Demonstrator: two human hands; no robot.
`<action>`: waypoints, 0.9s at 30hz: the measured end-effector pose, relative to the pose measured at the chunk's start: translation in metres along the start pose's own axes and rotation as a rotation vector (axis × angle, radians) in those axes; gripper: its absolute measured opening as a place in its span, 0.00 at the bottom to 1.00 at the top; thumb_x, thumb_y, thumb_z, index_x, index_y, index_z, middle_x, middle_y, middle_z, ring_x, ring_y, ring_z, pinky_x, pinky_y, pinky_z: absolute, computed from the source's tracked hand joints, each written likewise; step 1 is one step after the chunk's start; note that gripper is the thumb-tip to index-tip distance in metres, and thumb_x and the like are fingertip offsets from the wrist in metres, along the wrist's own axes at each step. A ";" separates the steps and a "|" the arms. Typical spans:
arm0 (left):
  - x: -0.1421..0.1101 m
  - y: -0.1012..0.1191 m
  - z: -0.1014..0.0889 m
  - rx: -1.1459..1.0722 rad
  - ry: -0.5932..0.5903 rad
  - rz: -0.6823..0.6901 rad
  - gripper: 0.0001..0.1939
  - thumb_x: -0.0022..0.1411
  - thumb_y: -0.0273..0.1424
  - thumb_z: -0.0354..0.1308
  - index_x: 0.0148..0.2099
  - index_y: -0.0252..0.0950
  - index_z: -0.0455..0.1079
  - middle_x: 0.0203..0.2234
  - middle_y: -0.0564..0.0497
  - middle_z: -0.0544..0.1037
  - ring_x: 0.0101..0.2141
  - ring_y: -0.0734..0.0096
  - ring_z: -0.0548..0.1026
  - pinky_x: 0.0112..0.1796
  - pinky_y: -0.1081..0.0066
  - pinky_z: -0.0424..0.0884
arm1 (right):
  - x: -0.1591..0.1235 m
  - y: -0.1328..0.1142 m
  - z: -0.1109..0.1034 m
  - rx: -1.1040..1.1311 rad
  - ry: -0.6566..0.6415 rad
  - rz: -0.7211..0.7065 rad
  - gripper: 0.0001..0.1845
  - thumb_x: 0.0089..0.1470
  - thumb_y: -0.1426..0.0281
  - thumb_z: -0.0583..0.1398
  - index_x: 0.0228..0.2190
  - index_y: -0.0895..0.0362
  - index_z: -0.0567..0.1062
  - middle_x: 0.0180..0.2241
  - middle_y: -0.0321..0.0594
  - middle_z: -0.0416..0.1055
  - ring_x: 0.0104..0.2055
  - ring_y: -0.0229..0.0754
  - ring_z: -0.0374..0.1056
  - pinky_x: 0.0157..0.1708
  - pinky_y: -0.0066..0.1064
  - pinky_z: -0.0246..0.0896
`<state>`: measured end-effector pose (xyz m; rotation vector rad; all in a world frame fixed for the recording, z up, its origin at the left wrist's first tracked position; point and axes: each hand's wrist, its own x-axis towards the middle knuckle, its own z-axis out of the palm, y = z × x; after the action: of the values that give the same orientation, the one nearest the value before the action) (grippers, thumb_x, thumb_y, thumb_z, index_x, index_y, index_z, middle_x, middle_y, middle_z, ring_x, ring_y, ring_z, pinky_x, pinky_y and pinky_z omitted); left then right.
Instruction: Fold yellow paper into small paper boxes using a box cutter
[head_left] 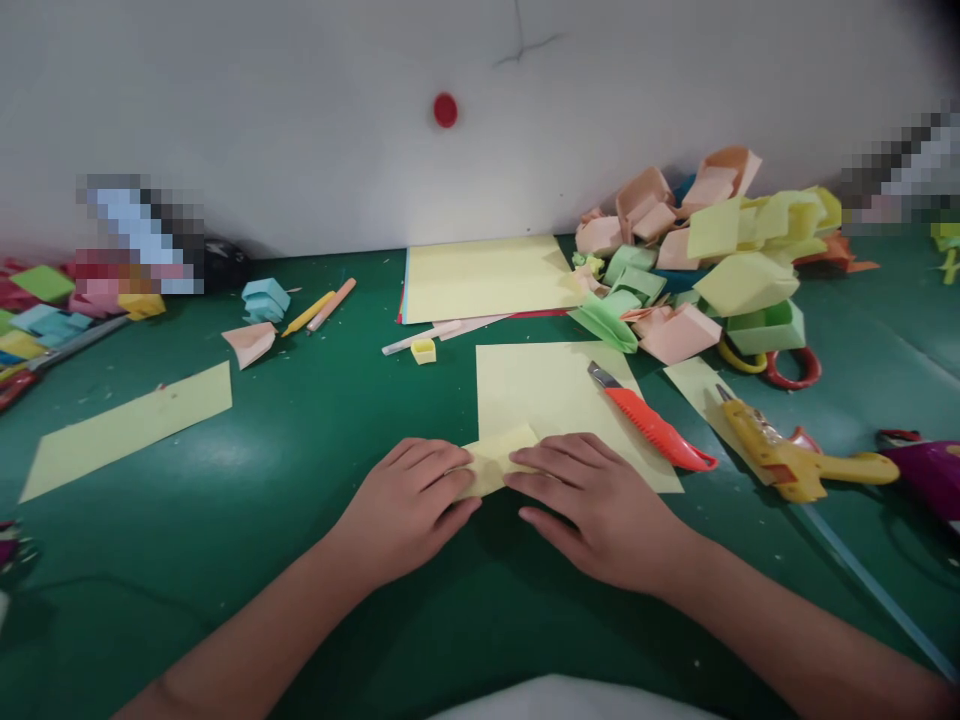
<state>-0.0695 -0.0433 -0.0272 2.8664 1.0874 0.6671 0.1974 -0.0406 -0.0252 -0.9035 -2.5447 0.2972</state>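
Observation:
A small folded piece of pale yellow paper lies on the green table in front of me, slightly tilted. My left hand grips its left end, fingers bent over the paper and thumb close to the lower edge. From the other side, my right hand rests its outstretched fingertips on the right end, with the thumb apart below. Just behind is a larger yellow sheet, partly under the right hand. On that sheet lies an orange-red utility knife, its blade end pointing away to the left.
A yellow glue gun lies at right on a paper strip, near red-handled scissors. Behind are piled folded papers and stacked sheets. At left lie a yellow strip, two crayon-like sticks and a blue paper piece.

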 end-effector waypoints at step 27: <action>0.000 0.002 -0.001 -0.036 -0.045 0.084 0.11 0.72 0.26 0.52 0.49 0.34 0.75 0.45 0.46 0.81 0.46 0.63 0.80 0.49 0.61 0.78 | -0.001 0.005 0.002 0.048 -0.047 0.046 0.17 0.65 0.67 0.57 0.53 0.51 0.76 0.55 0.46 0.74 0.55 0.52 0.68 0.55 0.51 0.64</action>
<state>-0.0684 -0.0449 -0.0255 2.8951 0.9452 0.6156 0.1999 -0.0379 -0.0294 -0.9482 -2.5504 0.3965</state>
